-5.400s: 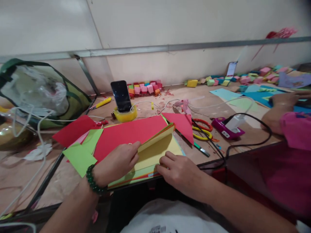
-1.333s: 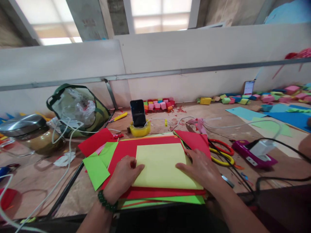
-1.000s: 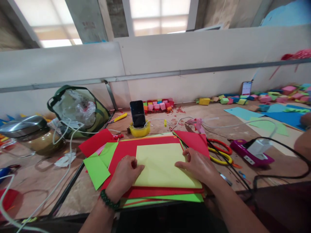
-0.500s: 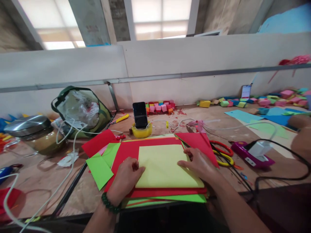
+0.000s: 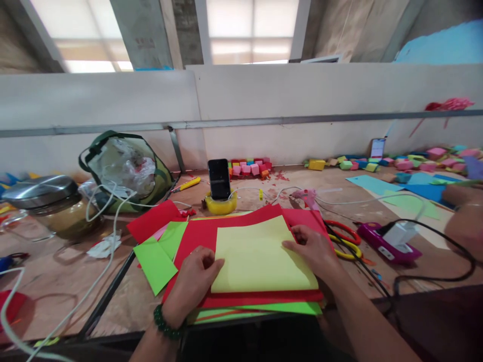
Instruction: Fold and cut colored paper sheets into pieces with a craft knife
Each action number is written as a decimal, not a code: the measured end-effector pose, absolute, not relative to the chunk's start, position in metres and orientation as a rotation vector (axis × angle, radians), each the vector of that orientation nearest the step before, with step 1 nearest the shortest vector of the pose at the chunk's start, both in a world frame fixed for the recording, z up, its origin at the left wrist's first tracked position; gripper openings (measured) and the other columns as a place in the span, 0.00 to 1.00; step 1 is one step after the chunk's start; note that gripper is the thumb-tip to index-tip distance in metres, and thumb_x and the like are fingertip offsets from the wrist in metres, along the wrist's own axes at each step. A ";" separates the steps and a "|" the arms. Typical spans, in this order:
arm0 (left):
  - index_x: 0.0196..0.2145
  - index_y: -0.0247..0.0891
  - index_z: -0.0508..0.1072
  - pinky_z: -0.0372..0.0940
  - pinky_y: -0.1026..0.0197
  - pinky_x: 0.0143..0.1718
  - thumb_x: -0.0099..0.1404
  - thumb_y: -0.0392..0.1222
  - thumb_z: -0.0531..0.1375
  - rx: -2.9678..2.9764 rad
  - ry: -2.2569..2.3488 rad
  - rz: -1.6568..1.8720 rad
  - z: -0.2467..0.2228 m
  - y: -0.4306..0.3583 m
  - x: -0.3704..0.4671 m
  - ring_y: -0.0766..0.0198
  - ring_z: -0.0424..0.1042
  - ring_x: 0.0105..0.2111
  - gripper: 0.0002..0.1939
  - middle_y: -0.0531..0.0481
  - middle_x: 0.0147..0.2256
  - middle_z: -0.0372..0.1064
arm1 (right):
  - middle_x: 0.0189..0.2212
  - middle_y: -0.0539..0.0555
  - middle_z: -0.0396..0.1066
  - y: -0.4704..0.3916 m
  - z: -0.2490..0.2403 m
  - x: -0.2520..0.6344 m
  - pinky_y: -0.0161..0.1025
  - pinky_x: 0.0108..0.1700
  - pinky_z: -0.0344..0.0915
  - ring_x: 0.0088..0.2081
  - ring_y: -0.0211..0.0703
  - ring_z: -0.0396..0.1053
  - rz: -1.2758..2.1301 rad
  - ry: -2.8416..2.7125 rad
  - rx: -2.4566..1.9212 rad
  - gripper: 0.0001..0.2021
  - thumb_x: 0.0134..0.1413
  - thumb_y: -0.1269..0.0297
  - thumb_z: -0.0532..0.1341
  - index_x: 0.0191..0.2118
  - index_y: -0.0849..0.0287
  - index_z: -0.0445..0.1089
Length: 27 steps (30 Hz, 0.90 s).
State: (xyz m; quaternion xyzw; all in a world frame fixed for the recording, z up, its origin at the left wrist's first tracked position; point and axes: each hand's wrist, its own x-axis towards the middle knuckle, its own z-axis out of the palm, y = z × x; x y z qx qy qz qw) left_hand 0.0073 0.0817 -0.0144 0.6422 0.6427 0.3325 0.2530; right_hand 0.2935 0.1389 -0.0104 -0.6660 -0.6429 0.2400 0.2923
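A pale yellow sheet of paper (image 5: 260, 259) lies over a larger red sheet (image 5: 194, 231), on a stack with light green paper (image 5: 271, 307) showing at the near edge. My left hand (image 5: 198, 274), with a green bead bracelet (image 5: 166, 324) at the wrist, is closed at the yellow sheet's left edge, thumb on top and fingers curled. My right hand (image 5: 311, 249) pinches the right edge between thumb and fingers. There the far right corner is raised, and the red sheet bends up behind it. Some of the right fingertips are hidden by the paper.
Left are green paper pieces (image 5: 156, 264), a bag (image 5: 124, 168) and a lidded jar (image 5: 53, 206). Behind stands a phone (image 5: 219, 178) on a yellow tape roll (image 5: 221, 203). Right are scissors (image 5: 345, 246), a purple power strip (image 5: 388, 244) with cables, and another person's hand (image 5: 462, 193).
The far right part of the yellow sheet and the red paper under it has lifted and curved up. My right hand has shifted slightly right; my left hand stays nearly in place.
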 end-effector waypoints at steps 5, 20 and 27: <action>0.21 0.39 0.62 0.54 0.62 0.28 0.55 0.55 0.56 1.719 1.745 0.915 -0.013 0.081 0.009 0.62 0.62 0.25 0.17 0.53 0.22 0.61 | 0.23 0.52 0.75 0.130 -0.004 0.292 0.38 0.29 0.60 0.27 0.45 0.70 0.435 -1.684 -1.785 0.14 0.50 0.50 0.60 0.29 0.56 0.74; 0.60 0.34 0.55 0.70 0.53 0.40 0.52 0.52 0.70 0.980 1.137 1.149 -0.020 0.087 0.010 0.49 0.76 0.41 0.45 0.36 0.45 0.73 | 0.22 0.48 0.69 0.124 -0.019 0.292 0.34 0.23 0.59 0.22 0.38 0.64 0.414 -1.358 -1.359 0.16 0.46 0.48 0.68 0.29 0.58 0.72; 0.59 0.33 0.60 0.67 0.59 0.42 0.45 0.48 0.74 1.053 1.503 1.217 -0.008 0.111 0.007 0.46 0.68 0.53 0.48 0.33 0.56 0.65 | 0.21 0.48 0.67 0.126 -0.017 0.293 0.33 0.24 0.58 0.23 0.37 0.61 0.449 -1.410 -1.318 0.15 0.45 0.50 0.68 0.27 0.58 0.71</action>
